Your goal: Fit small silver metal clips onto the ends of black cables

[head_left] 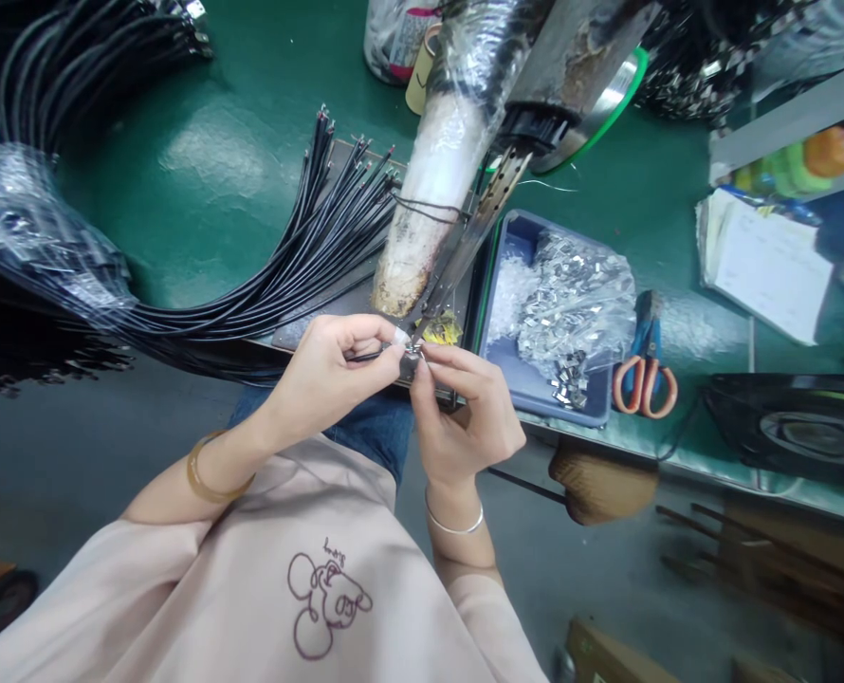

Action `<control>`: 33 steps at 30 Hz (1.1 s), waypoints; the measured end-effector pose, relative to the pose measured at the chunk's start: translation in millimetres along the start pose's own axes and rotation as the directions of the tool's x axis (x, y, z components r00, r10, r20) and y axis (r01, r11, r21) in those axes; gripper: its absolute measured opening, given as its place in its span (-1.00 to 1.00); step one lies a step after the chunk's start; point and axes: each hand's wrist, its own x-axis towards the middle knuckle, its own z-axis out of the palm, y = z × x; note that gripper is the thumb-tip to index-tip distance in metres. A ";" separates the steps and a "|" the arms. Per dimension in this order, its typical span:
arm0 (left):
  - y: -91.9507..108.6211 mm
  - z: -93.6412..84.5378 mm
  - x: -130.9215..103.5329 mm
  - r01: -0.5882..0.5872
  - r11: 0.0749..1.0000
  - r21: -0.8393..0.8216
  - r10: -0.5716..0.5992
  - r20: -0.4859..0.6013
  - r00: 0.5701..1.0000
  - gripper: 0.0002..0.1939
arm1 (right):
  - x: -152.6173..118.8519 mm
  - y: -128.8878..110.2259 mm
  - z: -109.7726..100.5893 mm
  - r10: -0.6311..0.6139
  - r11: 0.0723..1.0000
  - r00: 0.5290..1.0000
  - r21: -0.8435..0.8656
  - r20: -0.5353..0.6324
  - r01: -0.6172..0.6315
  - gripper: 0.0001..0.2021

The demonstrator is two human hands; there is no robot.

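Note:
My left hand [337, 370] pinches a black cable [366, 357] close to its end. Thumb and fingertips of my right hand [468, 408] are closed on a small metal connector [412, 350], which meets the cable end between both hands. Directly above, the tip of a mounted soldering iron [491, 197] points down at the connector and seems to touch it. Beside the iron hangs a white tube [432, 161] with a browned end. A bundle of black cables [251, 299] fans out to the left, with bare wire tips at the far end.
Right of my hands, a blue tray [497, 313] holds a plastic bag of metal connectors [578, 294]. Orange-handled scissors [645, 379] lie beside it. Papers [767, 261] and a black fan-like device [798, 427] are farther right. Another cable bundle [59, 66] lies upper left.

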 end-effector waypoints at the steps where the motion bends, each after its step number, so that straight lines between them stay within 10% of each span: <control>1: -0.5 -0.1 -0.4 -0.009 1.000 0.010 0.009 -0.001 1.000 -0.82 | 0.2 0.1 0.1 0.001 1.000 1.000 -0.001 0.005 -0.001 -0.82; 12: 1.2 1.9 -2.0 -0.141 0.989 0.042 0.142 -0.039 0.989 -0.85 | 5.3 -4.7 1.5 0.005 1.000 1.000 -0.031 0.000 -0.005 -0.80; 33: -3.2 -2.5 -7.5 -0.046 0.999 0.014 0.046 -0.007 0.999 -0.84 | 3.0 -4.6 -2.8 0.040 0.999 0.998 0.019 0.053 -0.041 -0.84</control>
